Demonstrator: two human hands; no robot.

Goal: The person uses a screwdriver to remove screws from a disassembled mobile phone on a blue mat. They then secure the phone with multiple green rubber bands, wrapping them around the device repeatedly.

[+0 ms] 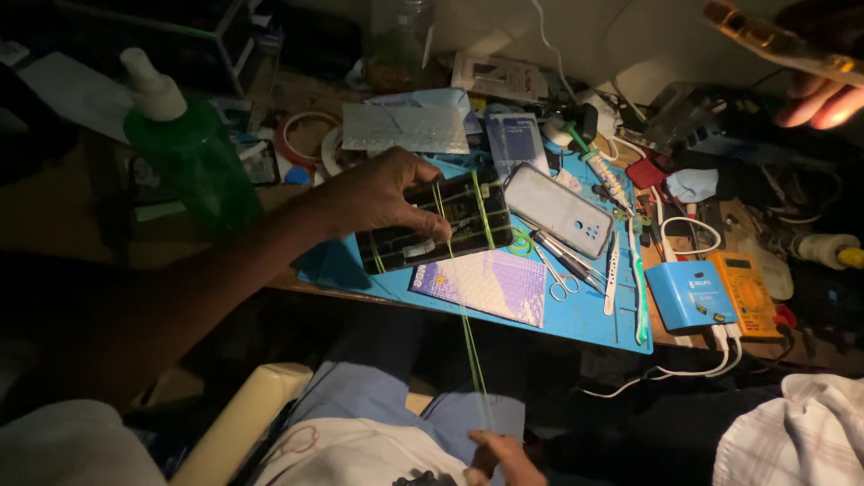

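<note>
Dim light falls on a cluttered counter point(54, 216), where a blue work mat point(585, 319) carries most of the tools. At the mat's near left part lies a dark opened phone point(441, 225) with several green rubber bands wrapped across it. The left hand point(382, 193) reaches in from the left and rests on the phone, its grip pinched on a green rubber band point(468, 333) at the phone's middle, thumb and fingertips closed on the strand. That band runs stretched in a thin line down off the counter edge to the right hand point(504, 454), low at the bottom of the view above the lap, whose grip also holds the strand's lower end between closed fingers. Just right of the opened phone lies a grey phone back cover point(558, 211), tilted, and just below the phone a purple patterned sheet point(486, 283). Small scissors and tweezers point(562, 265) lie between the cover and the sheet. Farther right sit a blue box-shaped device point(688, 292) and, touching its side, an orange multimeter point(747, 288). A green spray bottle point(189, 148) stands upright at the left. At the top right corner another person's hand point(823, 103) holds a gold-edged phone point(774, 40).
</note>
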